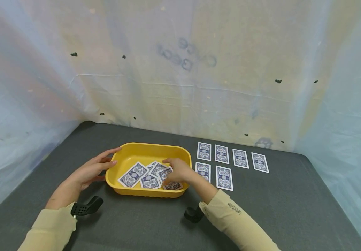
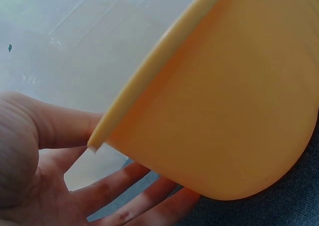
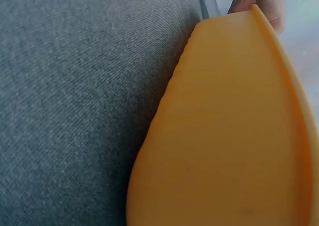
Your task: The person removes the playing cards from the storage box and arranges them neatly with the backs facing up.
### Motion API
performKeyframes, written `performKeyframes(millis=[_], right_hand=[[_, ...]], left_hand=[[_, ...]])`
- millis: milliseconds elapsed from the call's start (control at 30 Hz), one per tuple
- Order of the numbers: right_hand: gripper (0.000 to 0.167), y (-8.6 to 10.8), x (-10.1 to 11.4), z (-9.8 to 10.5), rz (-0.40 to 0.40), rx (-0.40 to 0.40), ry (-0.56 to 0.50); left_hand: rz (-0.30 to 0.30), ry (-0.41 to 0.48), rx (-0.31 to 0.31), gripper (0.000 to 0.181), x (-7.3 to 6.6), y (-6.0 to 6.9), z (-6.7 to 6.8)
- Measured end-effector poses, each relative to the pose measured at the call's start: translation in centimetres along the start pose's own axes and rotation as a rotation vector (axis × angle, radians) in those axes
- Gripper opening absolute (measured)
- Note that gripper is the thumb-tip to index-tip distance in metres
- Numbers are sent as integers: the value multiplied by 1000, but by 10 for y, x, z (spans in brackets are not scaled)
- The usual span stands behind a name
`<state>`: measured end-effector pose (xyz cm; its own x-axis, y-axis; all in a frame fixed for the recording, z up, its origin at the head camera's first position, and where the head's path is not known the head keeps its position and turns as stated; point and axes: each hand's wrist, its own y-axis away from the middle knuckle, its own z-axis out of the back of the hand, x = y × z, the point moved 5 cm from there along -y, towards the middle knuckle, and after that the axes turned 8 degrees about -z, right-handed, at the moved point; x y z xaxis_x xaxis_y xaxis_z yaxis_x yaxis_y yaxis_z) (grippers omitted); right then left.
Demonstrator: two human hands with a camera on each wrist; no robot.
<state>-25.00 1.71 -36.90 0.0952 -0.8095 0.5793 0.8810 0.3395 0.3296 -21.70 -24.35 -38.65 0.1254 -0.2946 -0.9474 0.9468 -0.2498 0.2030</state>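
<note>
Left grip (image 1: 89, 170): holds yellow tray (image 1: 149, 192)
Right grip (image 1: 179, 170): at playing cards (image 1: 150, 181); closure, we cannot tell
Card backs (image 1: 132, 175): blue-patterned, white-bordered

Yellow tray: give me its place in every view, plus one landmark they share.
Head: yellow tray below the middle, a little left of centre.
Left wrist: yellow tray across much of the right side, cut off by the top edge.
Right wrist: yellow tray over most of the right half, running off the bottom.
Shared landmark: the left hand, at one end in all three.
</note>
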Motion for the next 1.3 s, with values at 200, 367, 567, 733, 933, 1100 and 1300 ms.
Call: performKeyframes(millis=[200, 367, 567, 733, 933, 1100, 1300], right_hand=[[79, -1, -2, -4, -51, -1, 48], [76, 0, -3, -8, -56, -20, 81], [70, 1, -4, -10, -40, -42, 63], [59, 2, -3, -7, -14, -112, -29], [40, 4, -2, -1, 21, -193, -138], [29, 4, -2, 1, 60, -240, -181], [17, 9, -1, 5, 114, -295, -282]], left_hand=[[3, 5, 0, 67, 1, 0, 1], [6, 7, 2, 67, 2, 0, 1], [4, 10, 5, 67, 3, 0, 0], [6, 6, 3, 68, 3, -1, 1], [7, 7, -5, 67, 2, 0, 2], [6, 10, -2, 67, 2, 0, 1], [3, 8, -3, 67, 1, 0, 0]])
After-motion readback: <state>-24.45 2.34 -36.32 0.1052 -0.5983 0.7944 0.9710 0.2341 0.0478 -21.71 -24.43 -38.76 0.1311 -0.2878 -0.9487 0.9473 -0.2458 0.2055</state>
